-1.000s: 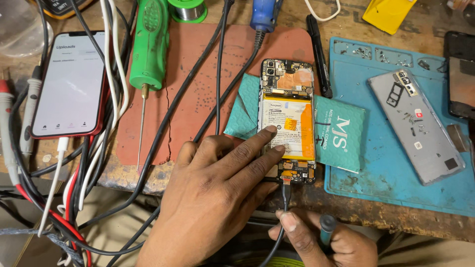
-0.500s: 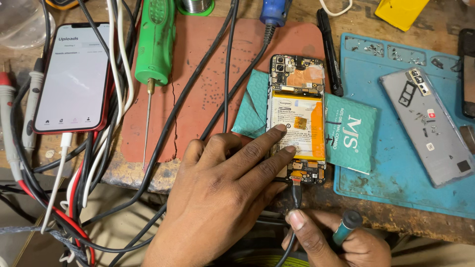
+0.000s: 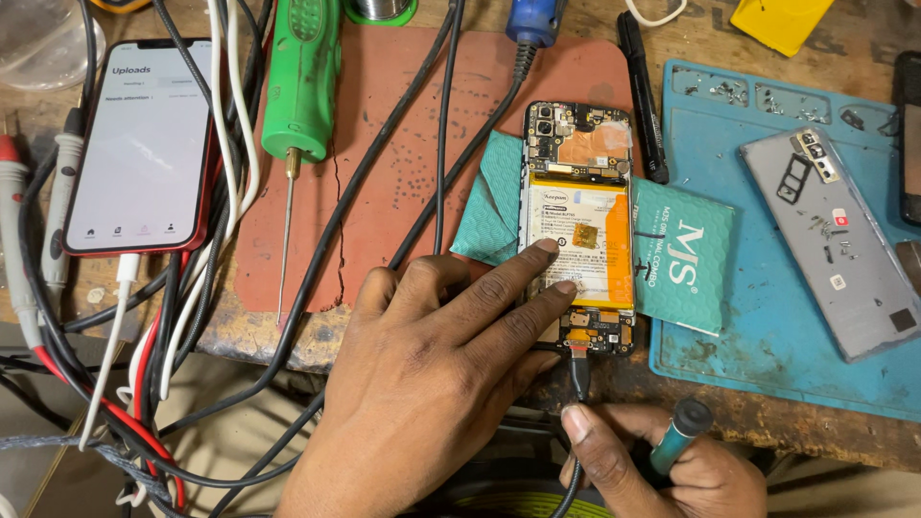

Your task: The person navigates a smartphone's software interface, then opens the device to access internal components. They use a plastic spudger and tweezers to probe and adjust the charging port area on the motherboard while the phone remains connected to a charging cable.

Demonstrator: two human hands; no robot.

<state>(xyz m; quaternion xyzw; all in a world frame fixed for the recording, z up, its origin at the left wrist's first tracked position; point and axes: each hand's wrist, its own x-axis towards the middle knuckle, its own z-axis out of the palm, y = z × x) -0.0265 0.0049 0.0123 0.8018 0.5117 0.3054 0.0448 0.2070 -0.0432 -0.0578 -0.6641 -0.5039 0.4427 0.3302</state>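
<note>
The opened smartphone (image 3: 578, 245), back cover off, is pinned flat on the worktop (image 3: 403, 38) by the left hand (image 3: 432, 384), fingers spread over its orange battery (image 3: 590, 254). A teal screwdriver (image 3: 674, 436) is gripped in the right hand (image 3: 662, 465), thumb by the charging cable (image 3: 579, 369) plugged into the phone's near end.

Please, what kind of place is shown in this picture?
Most likely a phone repair workbench: an opened phone with its battery exposed, a green soldering iron, a blue repair mat holding small screws, and many tangled cables.

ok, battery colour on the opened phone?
Orange with a white label area, on the opened phone under the left hand; head view.
</note>
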